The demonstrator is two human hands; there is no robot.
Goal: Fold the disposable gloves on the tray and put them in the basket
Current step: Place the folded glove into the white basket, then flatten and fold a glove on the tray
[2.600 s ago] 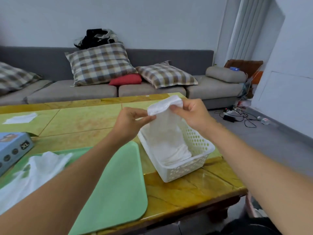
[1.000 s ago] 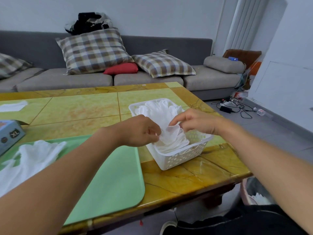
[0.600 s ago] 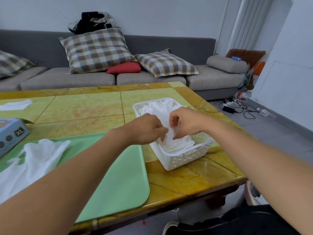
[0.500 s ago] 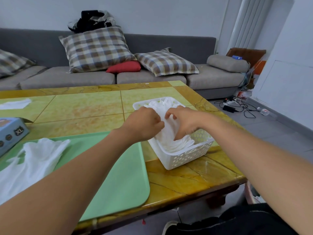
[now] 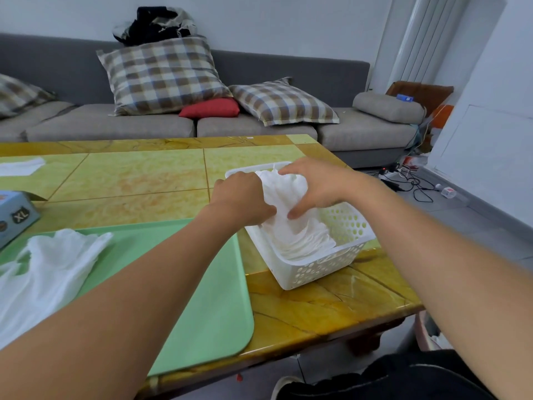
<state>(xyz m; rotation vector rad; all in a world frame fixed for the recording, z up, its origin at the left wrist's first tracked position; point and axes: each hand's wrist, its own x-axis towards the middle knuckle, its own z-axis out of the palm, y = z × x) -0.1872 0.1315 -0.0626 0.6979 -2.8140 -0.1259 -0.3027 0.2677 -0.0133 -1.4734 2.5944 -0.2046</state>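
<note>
1. Gloves are what this job is about, and I see them in two places: some in the white basket (image 5: 314,272) and some on the green tray (image 5: 202,298).
2. My left hand (image 5: 245,197) is down at the near-left side of the basket. Its fingers curl onto the folded glove (image 5: 284,197) and look like they pinch its edge.
3. My right hand (image 5: 314,186) is over the far part of the basket. Its fingers are mostly straight and press down on the same glove.
4. That glove sits on top of the stack of folded gloves (image 5: 302,241) inside the basket. I think I am patting it flat so it stays folded.
5. Done so far: a few gloves are folded and lie in the basket. I cannot count them because they all look like one white pile.
6. Left to do: a loose pile of gloves (image 5: 49,272) lies on the left part of the tray, not folded yet. I cannot tell how many are in it.
7. So I think the job is partly done, with more folding to come.
8. The basket stands on the yellow surface (image 5: 317,307), just beside the right edge of the tray.
</note>
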